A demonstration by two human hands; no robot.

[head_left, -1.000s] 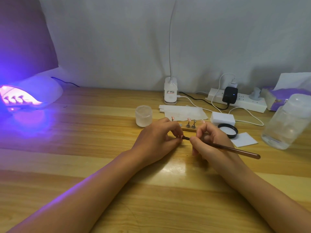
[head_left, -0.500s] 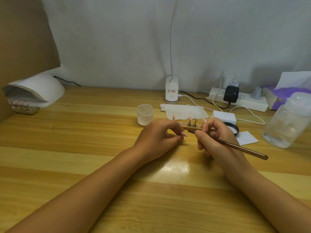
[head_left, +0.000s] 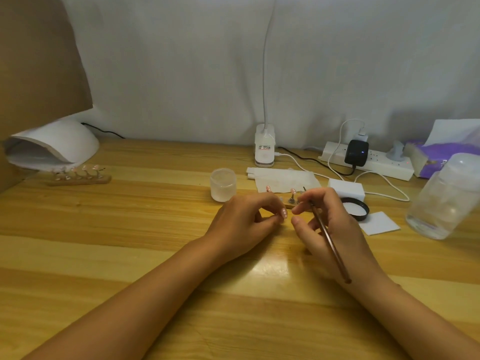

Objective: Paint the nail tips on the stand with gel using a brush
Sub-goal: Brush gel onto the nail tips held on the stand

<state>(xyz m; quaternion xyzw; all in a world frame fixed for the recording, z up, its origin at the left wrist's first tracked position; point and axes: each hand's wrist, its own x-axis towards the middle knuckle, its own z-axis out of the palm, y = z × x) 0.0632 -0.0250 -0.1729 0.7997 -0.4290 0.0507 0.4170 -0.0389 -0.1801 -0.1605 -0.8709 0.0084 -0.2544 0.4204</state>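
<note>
wooden table [head_left: 109, 255] | grey wall [head_left: 181, 61] | left hand [head_left: 244, 224] seemingly pinches nail tip [head_left: 362, 212] | right hand [head_left: 330, 224] grips brush [head_left: 330, 240]

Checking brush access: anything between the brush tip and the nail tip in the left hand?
Nothing visible. The right hand grips the brush with its tip pointing up and back toward the stand. The nail tip pinched by the left hand sits across a bare gap.

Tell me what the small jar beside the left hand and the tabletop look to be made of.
Small jar: probably frosted plastic, possibly glass; its walls are cloudy, translucent and matte. Tabletop: wood planks, likely varnished; grain lines and plank seams show, with a glossy glare patch near the wrists.
</note>
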